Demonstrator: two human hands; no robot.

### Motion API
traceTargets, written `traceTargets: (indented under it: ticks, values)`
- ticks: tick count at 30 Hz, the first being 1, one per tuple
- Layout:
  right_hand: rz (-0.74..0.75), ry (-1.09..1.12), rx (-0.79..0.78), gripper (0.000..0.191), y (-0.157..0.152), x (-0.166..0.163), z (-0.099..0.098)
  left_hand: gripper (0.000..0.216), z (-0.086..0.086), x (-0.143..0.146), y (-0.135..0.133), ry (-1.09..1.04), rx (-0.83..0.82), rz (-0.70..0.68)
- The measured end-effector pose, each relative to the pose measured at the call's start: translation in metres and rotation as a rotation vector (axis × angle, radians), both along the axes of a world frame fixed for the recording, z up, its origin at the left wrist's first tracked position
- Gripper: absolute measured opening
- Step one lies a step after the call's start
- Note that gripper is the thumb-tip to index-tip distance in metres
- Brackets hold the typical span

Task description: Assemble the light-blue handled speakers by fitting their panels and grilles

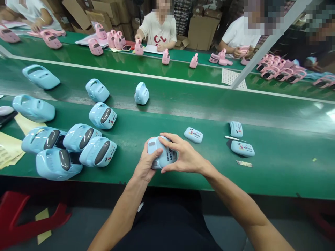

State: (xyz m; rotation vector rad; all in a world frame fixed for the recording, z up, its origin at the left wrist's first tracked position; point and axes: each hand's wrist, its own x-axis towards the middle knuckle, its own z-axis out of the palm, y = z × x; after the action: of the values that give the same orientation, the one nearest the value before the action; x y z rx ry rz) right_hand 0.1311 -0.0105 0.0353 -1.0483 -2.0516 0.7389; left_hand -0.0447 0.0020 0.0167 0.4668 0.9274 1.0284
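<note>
One rounded light-blue plastic casing (162, 161) is clamped between left hand (143, 167) and right hand (187, 155).
Left thumb presses its top, other left fingers mostly hidden; right fingers span its printed end, covering some lettering. Right of them lies an oblong light-blue cover (193, 135); contents of the brown cardboard box (203, 33) far beyond are indistinct.

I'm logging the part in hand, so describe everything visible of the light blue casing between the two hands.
The light blue casing is rounded and smooth, and looks like plastic. A small grey patch shows near its upper left, and dark print toward its right side includes "FRIENDS"; a larger word is partly covered by fingers. The print runs steeply across the view. The left hand grips its left side, the right hand its right, above the green bench; whether it touches the bench is unclear.
</note>
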Motion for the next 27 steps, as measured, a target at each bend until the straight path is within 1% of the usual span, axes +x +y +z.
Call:
traceTargets:
  ticks: [6, 11, 16, 19, 20, 21, 23, 24, 25, 27]
  values:
    - [-0.037, 0.043, -0.02, 0.106, -0.002, -0.004, -0.003, 0.075, 0.005, 0.004, -0.001, -0.013, -0.038, 0.011]
    - [-0.038, 0.105, -0.04, 0.107, -0.002, -0.008, -0.006, 0.069, 0.002, 0.005, -0.002, -0.031, -0.016, 0.034]
    - [0.001, 0.131, -0.074, 0.112, -0.002, -0.016, -0.003, 0.064, -0.003, 0.004, -0.003, -0.077, 0.004, 0.032]
    - [0.056, 0.141, -0.067, 0.11, -0.003, -0.018, 0.002, 0.067, -0.005, -0.001, -0.006, -0.108, 0.037, 0.028]
    - [0.054, 0.178, -0.063, 0.108, -0.004, -0.018, 0.003, 0.07, -0.005, -0.003, -0.006, -0.105, 0.067, 0.024]
    - [0.015, 0.246, -0.058, 0.103, -0.005, -0.017, 0.003, 0.074, -0.005, -0.006, -0.007, -0.096, 0.107, 0.018]
    - [-0.158, 0.449, -0.094, 0.089, -0.006, -0.015, 0.0, 0.083, -0.005, -0.013, -0.006, -0.082, 0.203, -0.02]
    - [-0.242, 0.563, -0.157, 0.082, -0.006, -0.015, -0.003, 0.086, -0.005, -0.016, -0.005, -0.08, 0.249, -0.05]
    - [-0.295, 0.668, -0.248, 0.076, -0.005, -0.015, -0.007, 0.088, -0.005, -0.019, -0.004, -0.082, 0.289, -0.081]
    - [-0.307, 0.823, -0.442, 0.071, -0.003, -0.017, -0.016, 0.088, -0.004, -0.023, 0.0, -0.064, 0.364, -0.126]
